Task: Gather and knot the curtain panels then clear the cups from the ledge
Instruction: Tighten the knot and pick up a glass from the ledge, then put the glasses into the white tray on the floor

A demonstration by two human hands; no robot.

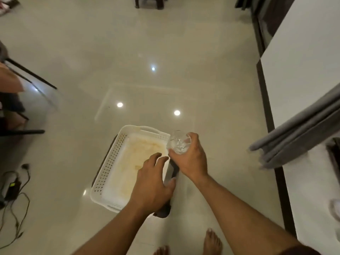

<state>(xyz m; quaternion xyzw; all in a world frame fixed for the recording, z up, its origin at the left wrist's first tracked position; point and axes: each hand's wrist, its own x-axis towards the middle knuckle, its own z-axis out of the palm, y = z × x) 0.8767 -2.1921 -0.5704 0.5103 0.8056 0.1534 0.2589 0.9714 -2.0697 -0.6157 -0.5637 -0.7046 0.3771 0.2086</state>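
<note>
My right hand [191, 159] grips a clear glass cup [177, 143] just above the right rim of a white perforated plastic basket [108, 168] on the floor. Inside the basket lies a pale yellowish lining. My left hand [152, 184] hovers over the basket's near right side with loosely spread fingers, its thumb against a dark object [171, 173] beside the basket. The grey curtain panels [298, 138] hang gathered at the right, over the white ledge [309, 183]. Another clear glass [334, 208] shows at the ledge's right edge, blurred.
Glossy cream floor tiles [147, 80] reflect ceiling lights. A chair's black legs [31, 74] stand at the left. Cables and a charger [12, 188] lie at the lower left. A dark stool [149, 2] stands at the top. My bare feet [211, 242] are at the bottom.
</note>
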